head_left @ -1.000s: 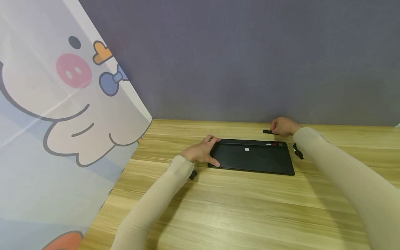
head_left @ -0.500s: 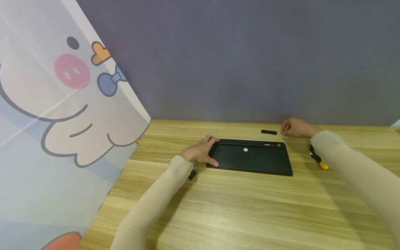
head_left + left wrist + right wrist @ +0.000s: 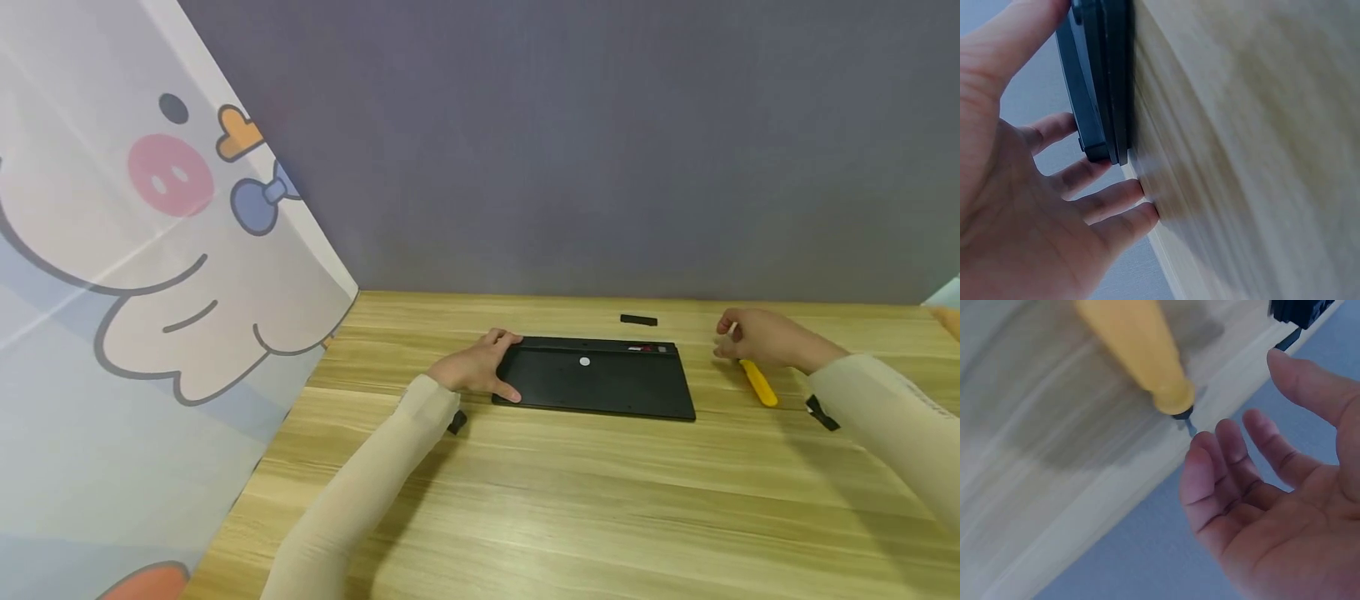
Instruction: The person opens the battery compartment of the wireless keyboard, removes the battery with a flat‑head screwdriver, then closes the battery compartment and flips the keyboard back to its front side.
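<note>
A black keyboard (image 3: 600,386) lies underside up on the wooden table, with a small slot at its far right corner holding something red and white. My left hand (image 3: 472,365) holds its left end, thumb at the near edge and fingers at the far edge. In the left wrist view, fingertips (image 3: 1147,212) touch the tabletop beside the keyboard (image 3: 1100,81). To the right, my right hand (image 3: 765,337) hovers with fingers loosely bent over a yellow-handled screwdriver (image 3: 759,385). The right wrist view shows the screwdriver (image 3: 1138,350) with its metal tip close to the fingertips, apparently not gripped.
A narrow black strip (image 3: 639,320), shaped like a cover, lies behind the keyboard. A grey partition (image 3: 570,150) stands along the table's back edge. On the left rises a panel with a cartoon print (image 3: 150,275). Bare wood (image 3: 570,500) stretches in front of the keyboard.
My right hand has left the black strip and moved right and nearer, to above the screwdriver, whose yellow handle has come into sight. The left hand stays on the keyboard.
</note>
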{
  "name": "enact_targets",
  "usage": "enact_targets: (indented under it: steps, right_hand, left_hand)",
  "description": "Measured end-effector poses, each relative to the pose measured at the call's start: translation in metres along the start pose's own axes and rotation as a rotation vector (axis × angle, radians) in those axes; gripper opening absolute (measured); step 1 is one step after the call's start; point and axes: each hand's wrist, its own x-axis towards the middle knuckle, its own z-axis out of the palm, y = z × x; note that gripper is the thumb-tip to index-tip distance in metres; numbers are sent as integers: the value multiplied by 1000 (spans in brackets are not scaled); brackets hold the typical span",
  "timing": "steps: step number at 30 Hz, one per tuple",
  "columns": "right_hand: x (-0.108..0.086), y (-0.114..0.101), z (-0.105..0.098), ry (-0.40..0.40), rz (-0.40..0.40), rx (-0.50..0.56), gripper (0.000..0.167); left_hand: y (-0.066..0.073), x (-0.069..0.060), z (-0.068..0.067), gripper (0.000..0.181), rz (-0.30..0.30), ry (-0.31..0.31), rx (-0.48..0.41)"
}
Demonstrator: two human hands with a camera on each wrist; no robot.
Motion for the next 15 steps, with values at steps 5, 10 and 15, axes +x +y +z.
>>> enact_targets:
  steps: [5, 10, 15]
  right_hand:
    - [-20, 3, 4, 28, 21, -39, 50]
    - [-37, 5, 12, 32, 50, -22, 59]
    - [-47, 9, 22, 66, 66, -22, 61]
  left_hand:
    - [1, -1, 0, 106, -7, -4, 9]
    - [1, -2, 0, 105, -10, -4, 6]
    - [1, -2, -1, 105, -6, -4, -4]
